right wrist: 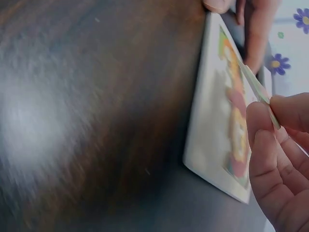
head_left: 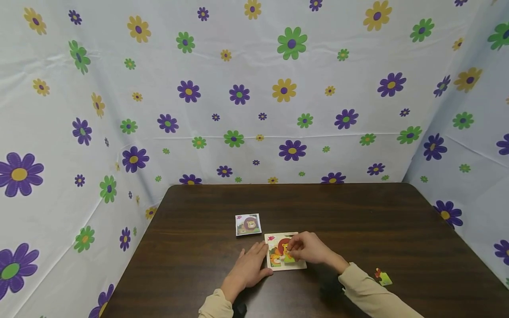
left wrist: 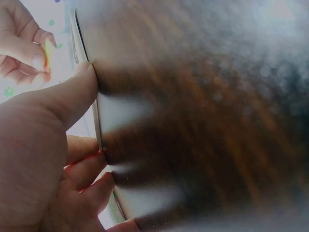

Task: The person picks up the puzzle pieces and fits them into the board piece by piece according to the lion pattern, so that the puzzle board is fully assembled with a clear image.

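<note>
A wooden lion jigsaw puzzle board [head_left: 294, 267] lies flat on the dark table, partly filled with colourful pieces. Between thumb and fingertips, my right hand [head_left: 312, 248] pinches a thin puzzle piece [right wrist: 256, 86], tilted over the board's lower part. Bare pale wood shows in the tray beside the fitted pieces in the right wrist view. My left hand [head_left: 248, 266] rests at the board's left side, fingers extended along it and thumb at the near left corner. The right fingers cover some of the picture in the head view.
A square lion picture card [head_left: 248, 225] lies behind and left of the board. On the table [head_left: 191, 216] to the right, beyond the right sleeve, is a loose green, yellow and red puzzle piece [head_left: 384, 278]. A flower-printed curtain [head_left: 254, 106] hangs behind the table and along both sides.
</note>
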`<state>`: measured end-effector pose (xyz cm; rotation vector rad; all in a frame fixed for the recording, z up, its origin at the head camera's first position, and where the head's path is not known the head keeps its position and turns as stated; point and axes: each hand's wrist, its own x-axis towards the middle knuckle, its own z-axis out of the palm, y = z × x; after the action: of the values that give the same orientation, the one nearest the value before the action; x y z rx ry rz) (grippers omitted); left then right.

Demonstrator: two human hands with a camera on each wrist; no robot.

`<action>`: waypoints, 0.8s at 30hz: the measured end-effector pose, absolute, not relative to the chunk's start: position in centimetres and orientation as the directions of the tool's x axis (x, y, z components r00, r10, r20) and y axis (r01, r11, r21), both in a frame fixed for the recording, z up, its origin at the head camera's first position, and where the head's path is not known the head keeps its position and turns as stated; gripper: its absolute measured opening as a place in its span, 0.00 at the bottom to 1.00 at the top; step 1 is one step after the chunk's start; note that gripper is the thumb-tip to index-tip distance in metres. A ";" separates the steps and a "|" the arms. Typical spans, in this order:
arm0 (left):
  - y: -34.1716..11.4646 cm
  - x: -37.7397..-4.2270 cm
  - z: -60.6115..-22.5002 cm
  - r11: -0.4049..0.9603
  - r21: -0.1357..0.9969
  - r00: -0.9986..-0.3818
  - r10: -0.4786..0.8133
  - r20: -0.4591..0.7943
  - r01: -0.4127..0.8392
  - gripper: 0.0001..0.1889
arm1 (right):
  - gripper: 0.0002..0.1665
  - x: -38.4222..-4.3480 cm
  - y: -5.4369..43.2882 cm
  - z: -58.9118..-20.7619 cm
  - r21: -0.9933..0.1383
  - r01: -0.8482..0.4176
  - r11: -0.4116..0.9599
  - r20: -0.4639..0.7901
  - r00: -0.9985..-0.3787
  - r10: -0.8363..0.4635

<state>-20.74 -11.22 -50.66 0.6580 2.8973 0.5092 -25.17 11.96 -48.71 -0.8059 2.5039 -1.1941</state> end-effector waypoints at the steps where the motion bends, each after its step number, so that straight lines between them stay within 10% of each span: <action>1: -11.2 -20.7 -50.7 0.847 0.353 -0.897 0.440 -0.048 0.397 0.37 | 0.02 -25.1 11.8 -48.9 -0.773 -0.377 0.511 0.013 -0.813 -0.582; 24: -11.2 -20.9 -50.5 0.846 0.355 -0.895 0.443 -0.053 0.398 0.38 | 0.03 -25.3 10.8 -49.6 -0.723 -0.402 0.562 0.008 -0.818 -0.575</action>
<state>-20.90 -11.22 -50.54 0.6610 2.8898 0.5122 -25.30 10.77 -49.61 -0.8165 2.5679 -1.1020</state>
